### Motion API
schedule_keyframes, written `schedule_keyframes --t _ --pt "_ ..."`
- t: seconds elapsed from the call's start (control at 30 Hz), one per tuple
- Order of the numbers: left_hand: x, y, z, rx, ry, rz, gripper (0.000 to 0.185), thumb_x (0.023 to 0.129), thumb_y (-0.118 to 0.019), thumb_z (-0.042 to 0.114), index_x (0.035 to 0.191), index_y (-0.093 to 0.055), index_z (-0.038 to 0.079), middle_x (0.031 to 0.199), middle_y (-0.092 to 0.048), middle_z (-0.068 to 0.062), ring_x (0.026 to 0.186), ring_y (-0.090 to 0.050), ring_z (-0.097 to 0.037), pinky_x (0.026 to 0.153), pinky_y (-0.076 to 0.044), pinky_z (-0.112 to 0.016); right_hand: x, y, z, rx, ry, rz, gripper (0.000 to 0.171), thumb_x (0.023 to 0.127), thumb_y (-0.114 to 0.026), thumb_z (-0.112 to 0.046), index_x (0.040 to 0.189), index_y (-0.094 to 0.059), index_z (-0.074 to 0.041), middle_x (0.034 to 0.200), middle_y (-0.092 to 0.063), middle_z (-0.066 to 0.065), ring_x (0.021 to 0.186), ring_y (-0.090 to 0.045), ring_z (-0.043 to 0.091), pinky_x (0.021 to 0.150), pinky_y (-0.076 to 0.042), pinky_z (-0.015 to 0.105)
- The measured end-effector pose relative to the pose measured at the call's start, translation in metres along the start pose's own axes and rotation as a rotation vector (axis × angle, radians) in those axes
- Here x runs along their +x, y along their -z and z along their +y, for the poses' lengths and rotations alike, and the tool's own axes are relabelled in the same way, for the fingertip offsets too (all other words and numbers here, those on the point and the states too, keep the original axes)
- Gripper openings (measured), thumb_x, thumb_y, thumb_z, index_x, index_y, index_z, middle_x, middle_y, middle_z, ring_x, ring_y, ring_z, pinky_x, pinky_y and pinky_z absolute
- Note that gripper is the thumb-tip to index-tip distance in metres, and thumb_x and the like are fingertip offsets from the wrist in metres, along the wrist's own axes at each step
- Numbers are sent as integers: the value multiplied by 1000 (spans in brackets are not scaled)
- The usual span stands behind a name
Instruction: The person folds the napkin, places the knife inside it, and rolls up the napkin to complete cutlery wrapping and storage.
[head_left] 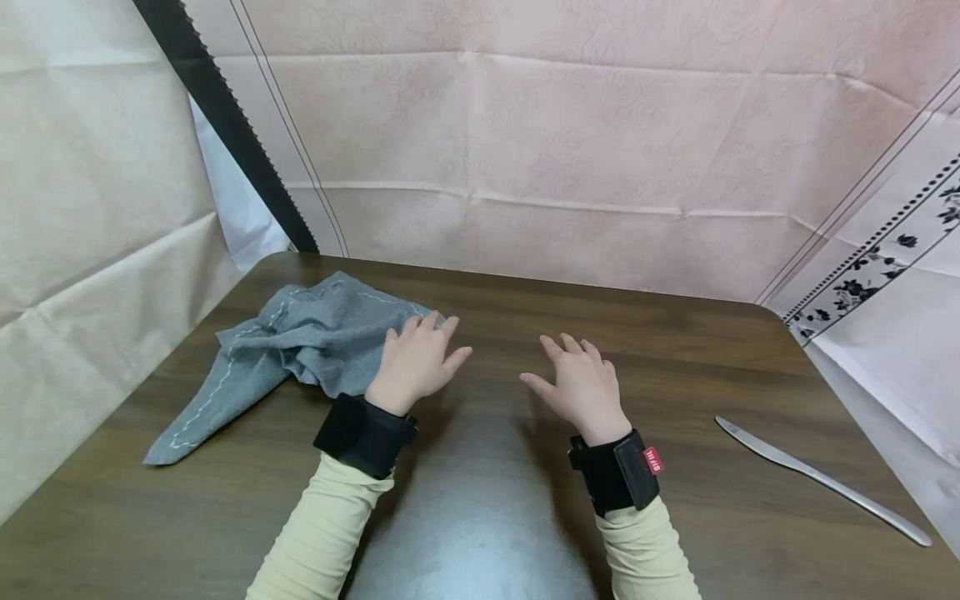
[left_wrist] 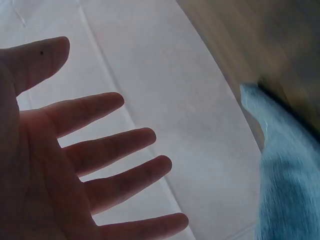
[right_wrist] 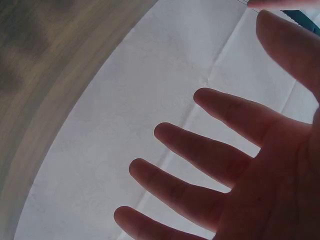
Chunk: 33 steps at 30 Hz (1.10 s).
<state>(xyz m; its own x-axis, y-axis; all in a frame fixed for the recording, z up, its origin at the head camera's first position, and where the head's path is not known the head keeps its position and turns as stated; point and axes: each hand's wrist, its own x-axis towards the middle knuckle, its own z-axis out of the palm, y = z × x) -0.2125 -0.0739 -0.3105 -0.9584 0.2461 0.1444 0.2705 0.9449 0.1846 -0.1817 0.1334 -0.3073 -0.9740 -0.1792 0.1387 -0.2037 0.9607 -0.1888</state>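
Observation:
In the head view a crumpled grey-blue cloth (head_left: 330, 333) with white stitching along its edge lies on the left of the wooden table (head_left: 480, 467). My left hand (head_left: 416, 362) is nearest to it and overlaps its right side in this view. The left wrist view shows that hand's fingers (left_wrist: 115, 150) spread, with nothing held, and part of the cloth (left_wrist: 290, 175) at the right. My right hand (head_left: 581, 383), fingers spread and holding nothing, is over the middle of the table. Farther right lies a silver table knife (head_left: 821, 479), its blade tip pointing away to the left.
A pale patterned sheet (head_left: 562, 142) hangs behind the table's far edge. More white sheeting (head_left: 90, 233) with a black strip (head_left: 232, 125) hangs at the left, and floral-bordered fabric (head_left: 885, 283) at the right. Both wrists wear black bands (head_left: 618, 471).

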Motion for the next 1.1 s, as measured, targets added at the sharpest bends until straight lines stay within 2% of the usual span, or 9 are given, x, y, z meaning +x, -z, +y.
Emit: schedule_keyframes --t 0.13,0.27,0.63,0.97,1.1 --pt "-1 4 -11 -26 34 5 57 93 -44 47 138 -41 13 140 -36 -18 127 -32 -37 93 -26 -63 0 0 -1 4 7 -6 65 85 -59 -45 136 -43 -8 134 -41 23 121 -37 44 88 -36 56" --pt "-3 7 -16 -36 38 0 58 93 -41 50 139 -39 15 142 -32 -18 128 -28 -38 94 -23 -64 1 0 -3 26 -4 -31 67 85 -58 -46 139 -39 -11 138 -37 24 123 -32 46 90 -33 59" --pt "-6 10 -14 -9 57 -32 59 92 -41 51 140 -38 16 143 -30 -18 130 -26 -38 95 -23 -63 2 -2 -6 92 -36 -108 71 84 -58 -49 142 -33 -17 143 -28 22 127 -22 50 90 -25 67" --pt "-3 7 -9 -12 36 -34 59 93 -39 52 139 -39 16 143 -30 -17 129 -26 -37 95 -24 -62 -1 0 0 93 -44 -117 73 83 -58 -49 142 -33 -15 143 -27 24 126 -21 52 90 -24 68" --pt "-2 7 -11 -24 36 -29 58 93 -40 51 139 -40 15 142 -32 -17 129 -28 -37 95 -24 -62 -2 1 1 92 -31 -113 72 84 -58 -49 142 -33 -14 142 -27 26 126 -22 52 89 -24 68"
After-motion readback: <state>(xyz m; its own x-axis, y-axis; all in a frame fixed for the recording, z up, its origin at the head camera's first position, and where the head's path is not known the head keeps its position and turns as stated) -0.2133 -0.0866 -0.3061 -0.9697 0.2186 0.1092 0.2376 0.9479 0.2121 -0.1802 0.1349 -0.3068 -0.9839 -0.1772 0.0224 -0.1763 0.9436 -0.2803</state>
